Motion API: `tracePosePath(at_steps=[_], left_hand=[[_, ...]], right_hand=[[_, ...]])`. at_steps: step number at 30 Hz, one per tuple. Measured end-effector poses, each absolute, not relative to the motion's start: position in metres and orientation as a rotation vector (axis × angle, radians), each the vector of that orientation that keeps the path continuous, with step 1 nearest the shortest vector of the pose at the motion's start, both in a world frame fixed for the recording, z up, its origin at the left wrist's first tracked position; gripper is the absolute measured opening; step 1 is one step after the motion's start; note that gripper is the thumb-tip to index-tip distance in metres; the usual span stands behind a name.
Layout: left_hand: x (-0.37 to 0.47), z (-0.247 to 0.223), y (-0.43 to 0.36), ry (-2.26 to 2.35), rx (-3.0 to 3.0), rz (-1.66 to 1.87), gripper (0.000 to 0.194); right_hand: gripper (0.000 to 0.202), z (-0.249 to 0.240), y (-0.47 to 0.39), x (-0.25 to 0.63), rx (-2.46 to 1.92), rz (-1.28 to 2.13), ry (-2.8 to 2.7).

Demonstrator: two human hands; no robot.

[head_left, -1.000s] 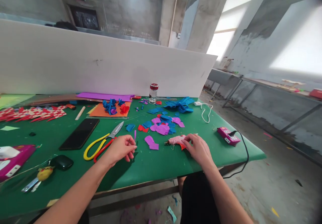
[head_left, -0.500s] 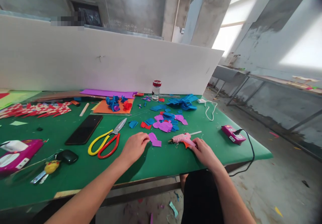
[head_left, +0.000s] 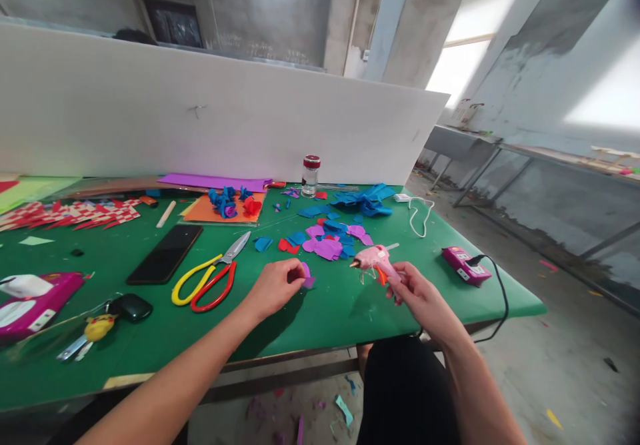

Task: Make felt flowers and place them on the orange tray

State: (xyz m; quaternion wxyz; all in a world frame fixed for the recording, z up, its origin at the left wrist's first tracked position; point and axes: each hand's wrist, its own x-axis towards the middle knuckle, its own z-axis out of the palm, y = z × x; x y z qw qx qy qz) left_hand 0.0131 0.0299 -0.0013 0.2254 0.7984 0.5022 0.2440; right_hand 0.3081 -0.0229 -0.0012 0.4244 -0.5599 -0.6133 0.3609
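Note:
My left hand (head_left: 278, 288) pinches a small purple paper piece (head_left: 309, 281) above the front of the green table. In my right hand (head_left: 414, 290) is a pink glue gun (head_left: 375, 260), held by the lower end of its handle. It is raised off the table, with its metal nozzle facing left and a clear glue stick showing at the back. Thin glue strings hang below the nozzle. Behind both hands lies a scatter of purple paper pieces (head_left: 328, 250), mixed with blue and red ones.
Scissors (head_left: 213, 275) with yellow and red handles lie left, beside a black phone (head_left: 165, 255). Paper flowers (head_left: 225, 200) rest on orange paper. A lidded glass jar (head_left: 310, 177) stands before the white partition (head_left: 240, 112). At right, a purple power strip (head_left: 465, 266) has a black cord.
My right hand has picked the glue gun up off the table. My left hand has lifted the purple paper piece slightly, and the paper has turned in the fingers.

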Motion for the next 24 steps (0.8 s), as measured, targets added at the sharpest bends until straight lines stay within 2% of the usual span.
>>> tracePosePath(at_steps=[3,6,11,18,24], left_hand=[[0.006,0.004,0.019,1.211,2.006,0.535,0.011],[0.002,0.004,0.013,1.131,1.991,0.423,0.014],[0.005,-0.007,0.015,1.197,2.201,0.504,0.018],[0.005,-0.01,0.011,1.23,2.079,0.58,0.024],[0.005,-0.007,0.008,1.233,2.062,0.562,0.022]], right_hand=[[0.045,0.001,-0.029,0.306,-1.4,0.939,-1.572],[0.037,-0.003,-0.034,0.301,-1.416,0.999,-1.622],[0.029,-0.01,-0.04,0.287,-1.324,1.015,-1.73],[0.021,-0.012,-0.045,0.275,-1.443,0.703,-1.906],[0.02,-0.012,-0.052,0.267,-1.432,0.647,-1.892]])
